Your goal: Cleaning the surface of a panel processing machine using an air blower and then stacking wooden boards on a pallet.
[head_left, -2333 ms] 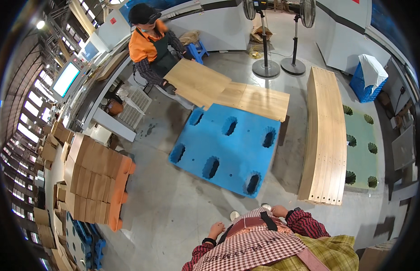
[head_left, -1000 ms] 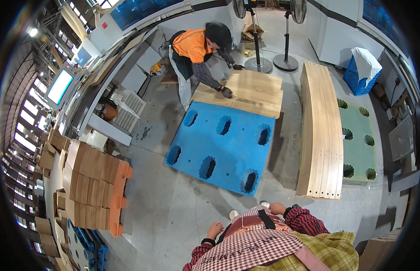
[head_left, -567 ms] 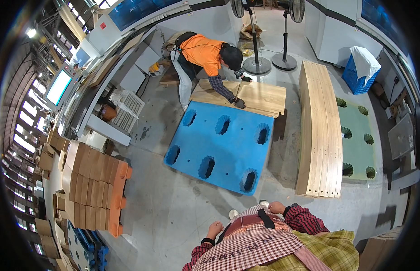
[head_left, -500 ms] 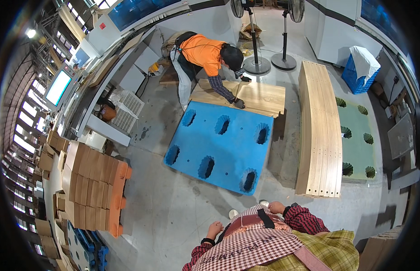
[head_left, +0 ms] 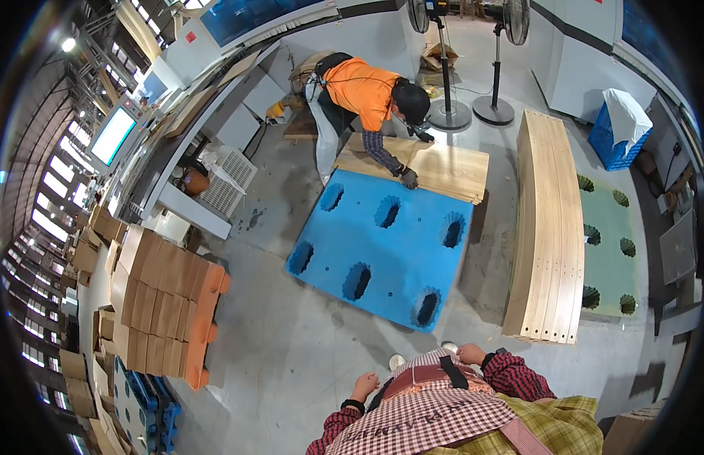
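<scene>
My left hand [head_left: 365, 386] hangs beside the checked apron [head_left: 428, 413], its fingers curled in with nothing seen in them. On the apron's other side my right hand [head_left: 471, 353] is loosely closed and holds nothing visible. Both hands are away from the blue plastic pallet [head_left: 337, 254] on the floor in front of me. A co-worker in an orange top [head_left: 359, 87] bends over the pallet's far edge. Dark gloves of that person rest on wood-grain boards [head_left: 450, 168] lying across the far end of the pallet.
A long stack of wood-grain boards [head_left: 549, 235] stands to the right, partly over a green pallet [head_left: 610, 265]. At left, brown cardboard pieces [head_left: 159, 303] are piled on an orange pallet [head_left: 204, 334]. Two pedestal fans [head_left: 494, 110] and a blue crate [head_left: 613, 144] stand farther back.
The whole view has shifted slightly, so things sit a little farther right and lower. The co-worker's nearer glove has moved a little along the boards. My hands hold much the same pose.
</scene>
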Demonstrator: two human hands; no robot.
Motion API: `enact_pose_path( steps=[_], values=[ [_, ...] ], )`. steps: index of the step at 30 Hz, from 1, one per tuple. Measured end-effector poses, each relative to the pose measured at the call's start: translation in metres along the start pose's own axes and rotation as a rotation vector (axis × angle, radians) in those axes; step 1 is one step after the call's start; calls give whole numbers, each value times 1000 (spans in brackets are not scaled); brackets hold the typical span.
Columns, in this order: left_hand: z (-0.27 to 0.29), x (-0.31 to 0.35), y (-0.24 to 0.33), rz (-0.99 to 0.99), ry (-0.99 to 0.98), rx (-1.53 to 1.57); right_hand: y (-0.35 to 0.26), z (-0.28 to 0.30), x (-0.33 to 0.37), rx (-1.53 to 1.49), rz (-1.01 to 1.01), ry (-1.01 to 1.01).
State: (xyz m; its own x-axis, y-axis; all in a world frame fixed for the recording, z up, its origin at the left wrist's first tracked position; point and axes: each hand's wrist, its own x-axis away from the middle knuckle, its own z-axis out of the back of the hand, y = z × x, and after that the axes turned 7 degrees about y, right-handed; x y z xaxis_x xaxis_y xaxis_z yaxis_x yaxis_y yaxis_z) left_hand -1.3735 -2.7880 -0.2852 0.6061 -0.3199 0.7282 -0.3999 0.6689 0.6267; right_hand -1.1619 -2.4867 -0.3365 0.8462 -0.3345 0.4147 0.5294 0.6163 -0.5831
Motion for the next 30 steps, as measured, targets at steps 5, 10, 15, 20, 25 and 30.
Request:
enact_pose_path(
  steps=[5,10,15,20,25,30],
  values=[
    [2,-3,-6,-7,-18,-31,-3,1,0,52,24,-33],
    [1,1,-2,22,-19,-37,-1,1,1,15,22,-9],
    [1,-6,-8,0,-15,-32,4,-5,-2,49,81,23],
    [-1,-5,-7,4,-14,-14,10,-11,-4,114,167,48],
    [0,-5,-8,6,-34,-16,5,-5,-4,12,-3,-51],
    [-1,-2,-8,10,-16,12,1,0,-1,1,-20,-80]
  ],
)
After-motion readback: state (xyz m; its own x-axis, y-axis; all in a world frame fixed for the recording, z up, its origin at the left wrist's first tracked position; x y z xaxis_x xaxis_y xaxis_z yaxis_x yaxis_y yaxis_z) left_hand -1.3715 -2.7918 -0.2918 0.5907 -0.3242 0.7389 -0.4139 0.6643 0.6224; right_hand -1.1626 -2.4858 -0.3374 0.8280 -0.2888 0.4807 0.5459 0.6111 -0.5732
